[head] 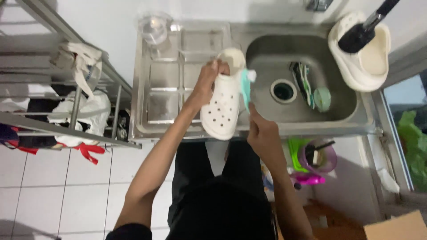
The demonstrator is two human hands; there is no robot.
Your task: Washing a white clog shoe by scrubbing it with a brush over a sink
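Centre frame, the white clog (221, 106) looks like matt, smooth moulded foam-plastic, pierced with small holes, and its twin (362, 58) at upper right has the same dull cream finish; the teal brush (245, 89) against it reads as glossy plastic. The sink (262, 53) and its ribbed drainboard (164, 89) are brushed stainless steel with a soft sheen, while the jug (154, 29) at upper centre is clear and glassy. Lower left, the floor tiles (53, 191) are smooth and glossy white, and the box (398, 229) at lower right is matt brown cardboard.
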